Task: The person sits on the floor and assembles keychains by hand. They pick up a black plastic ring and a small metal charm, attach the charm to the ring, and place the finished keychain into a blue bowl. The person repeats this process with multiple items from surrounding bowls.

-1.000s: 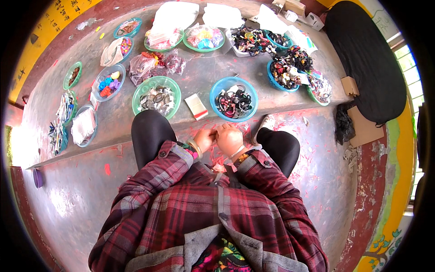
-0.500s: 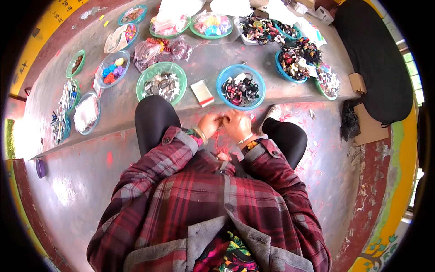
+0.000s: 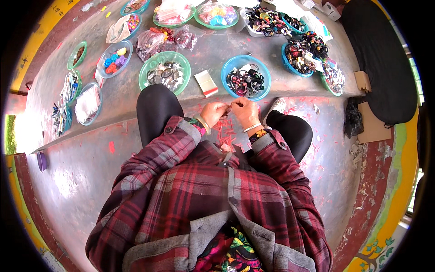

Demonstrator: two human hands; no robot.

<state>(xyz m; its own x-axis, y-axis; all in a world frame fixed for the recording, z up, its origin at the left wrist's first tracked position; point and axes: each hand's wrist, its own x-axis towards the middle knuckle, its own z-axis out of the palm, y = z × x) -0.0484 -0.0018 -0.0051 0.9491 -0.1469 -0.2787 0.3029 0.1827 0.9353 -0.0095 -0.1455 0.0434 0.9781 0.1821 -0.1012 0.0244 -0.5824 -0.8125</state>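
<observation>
My left hand and my right hand meet at the fingertips between my knees. Each is closed in a pinch, and whatever the fingers hold is too small to make out. Just beyond my right hand stands a blue basin of dark hair ties. Farther left, by my left knee, is a green basin of hair ties and pale pieces. A flat cream box with a red end lies between the two basins. Thin red scraps lie on the floor below my hands.
Several more basins line the raised ledge, among them a blue one of hair ties and an oval tray of white packets. Plastic bags lie behind the green basin. A black cushion and cardboard are at the right.
My hands have drawn slightly apart at the wrists, with the fingertips still together; before, they were bunched closer. The whole view has shifted a little.
</observation>
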